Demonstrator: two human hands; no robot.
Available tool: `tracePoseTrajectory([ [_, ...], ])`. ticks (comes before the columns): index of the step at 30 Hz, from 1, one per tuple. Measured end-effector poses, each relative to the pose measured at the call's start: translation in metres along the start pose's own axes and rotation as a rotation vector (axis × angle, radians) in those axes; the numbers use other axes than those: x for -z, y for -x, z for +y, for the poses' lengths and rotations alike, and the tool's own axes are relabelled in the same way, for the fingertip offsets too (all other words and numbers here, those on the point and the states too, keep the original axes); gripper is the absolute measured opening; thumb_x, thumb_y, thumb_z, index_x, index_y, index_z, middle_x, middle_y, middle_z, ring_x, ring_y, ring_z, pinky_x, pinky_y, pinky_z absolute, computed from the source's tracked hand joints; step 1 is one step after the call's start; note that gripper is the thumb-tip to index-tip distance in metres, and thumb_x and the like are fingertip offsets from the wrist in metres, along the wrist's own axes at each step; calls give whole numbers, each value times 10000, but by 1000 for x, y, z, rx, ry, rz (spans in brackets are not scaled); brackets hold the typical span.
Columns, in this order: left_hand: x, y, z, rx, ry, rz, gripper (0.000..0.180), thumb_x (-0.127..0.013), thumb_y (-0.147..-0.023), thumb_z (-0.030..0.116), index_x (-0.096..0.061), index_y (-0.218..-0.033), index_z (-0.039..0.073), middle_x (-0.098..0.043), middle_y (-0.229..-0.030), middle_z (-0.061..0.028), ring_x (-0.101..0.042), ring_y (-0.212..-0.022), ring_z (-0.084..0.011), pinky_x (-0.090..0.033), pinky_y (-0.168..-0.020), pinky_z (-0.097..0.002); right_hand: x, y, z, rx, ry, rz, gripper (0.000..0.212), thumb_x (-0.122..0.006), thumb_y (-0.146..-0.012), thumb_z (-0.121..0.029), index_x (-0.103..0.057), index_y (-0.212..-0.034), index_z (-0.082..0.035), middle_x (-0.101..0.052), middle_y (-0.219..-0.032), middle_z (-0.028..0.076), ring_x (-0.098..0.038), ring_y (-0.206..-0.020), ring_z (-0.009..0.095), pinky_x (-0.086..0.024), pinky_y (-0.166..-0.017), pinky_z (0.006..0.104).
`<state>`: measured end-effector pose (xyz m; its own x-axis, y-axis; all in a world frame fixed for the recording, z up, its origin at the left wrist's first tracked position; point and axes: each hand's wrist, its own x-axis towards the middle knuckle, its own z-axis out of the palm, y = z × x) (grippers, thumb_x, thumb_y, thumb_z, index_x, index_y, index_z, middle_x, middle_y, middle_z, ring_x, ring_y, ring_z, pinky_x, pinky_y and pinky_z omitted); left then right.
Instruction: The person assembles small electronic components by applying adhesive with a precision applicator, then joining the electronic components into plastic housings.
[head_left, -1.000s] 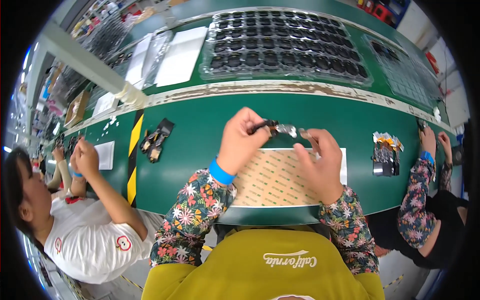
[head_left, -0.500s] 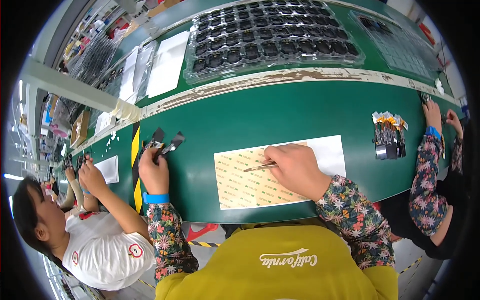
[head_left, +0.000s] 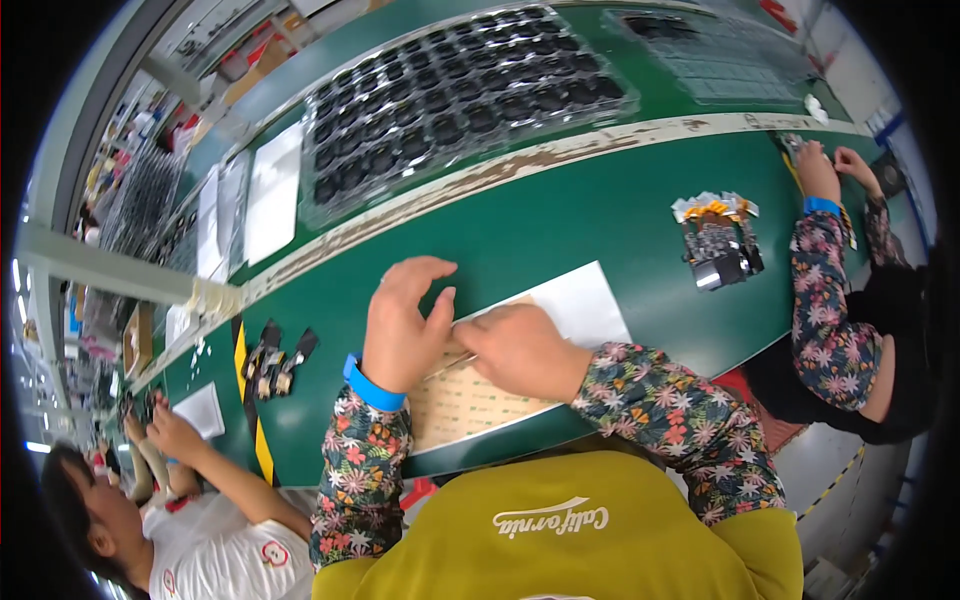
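Observation:
My left hand (head_left: 402,325) is over the left part of a tan adhesive-backed sheet (head_left: 468,412), its thumb and fingers apart with nothing visible between them. Close beside it, my right hand (head_left: 527,350) grips a pair of tweezers (head_left: 448,367), mostly hidden by the fingers. The tan sheet rests on a larger white sheet (head_left: 585,305) that shows along its far right side. Left of my left hand lies a small pile of black flexible-cable parts (head_left: 275,362) on the green table (head_left: 560,215).
Farther right sits a bunch of black parts with orange and silver ends (head_left: 718,240). A clear tray of black pieces (head_left: 460,95) stands beyond the worn ledge (head_left: 480,173). Co-workers sit at both sides; yellow-black tape (head_left: 250,410) marks the table at left.
My left hand has left the black parts and moved right over the tan sheet, its fingers opening. My right hand keeps the tweezers. The whole view has turned and shifted.

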<state>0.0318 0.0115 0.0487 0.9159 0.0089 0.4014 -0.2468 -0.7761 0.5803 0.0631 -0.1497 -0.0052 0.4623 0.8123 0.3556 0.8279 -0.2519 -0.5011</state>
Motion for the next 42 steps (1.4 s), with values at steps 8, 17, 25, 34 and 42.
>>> tracePoseTrajectory([
  [8, -16, 15, -34, 210, 247, 63, 148, -550, -820, -25, -618, -952, -24, -653, -868, -99, -616, -780, -151, -479, -699, -255, -1, 1, 2, 20, -8, 67, 209, -629, -643, -135, -574, -836, -77, -583, -683, 72, -602, -674, 263, -467, -591, 389],
  [17, -18, 12, -30, 233, 288, 26, 140, -559, -791, -43, -619, -917, -31, -641, -827, -117, -614, -727, -180, -482, -656, -271, 16, -3, -2, 64, -172, 241, 83, -626, -780, -154, -562, -777, -101, -542, -634, 44, -567, -604, 224, -447, -527, 352],
  [25, -15, 15, -30, 212, 256, 23, 145, -569, -784, -35, -612, -921, -28, -632, -822, -118, -616, -741, -197, -483, -665, -278, 85, 30, 23, -265, 132, 468, 123, -652, -697, -8, -604, -795, -64, -587, -758, 84, -599, -668, 259, -489, -563, 339],
  [34, -14, 18, -35, 162, 278, 28, 148, -567, -777, -36, -609, -918, -20, -625, -829, -112, -598, -732, -198, -478, -669, -280, 121, 88, 71, -577, 490, 554, 91, -616, -694, 29, -592, -766, -20, -552, -694, 107, -574, -590, 266, -456, -530, 339],
  [42, -16, 16, -37, 163, 260, 47, 149, -570, -790, -23, -616, -931, -20, -629, -842, -102, -586, -729, -173, -465, -661, -266, 76, 52, 59, -312, 304, 422, 96, -656, -736, -23, -561, -737, -37, -525, -655, 101, -540, -548, 260, -414, -483, 342],
])
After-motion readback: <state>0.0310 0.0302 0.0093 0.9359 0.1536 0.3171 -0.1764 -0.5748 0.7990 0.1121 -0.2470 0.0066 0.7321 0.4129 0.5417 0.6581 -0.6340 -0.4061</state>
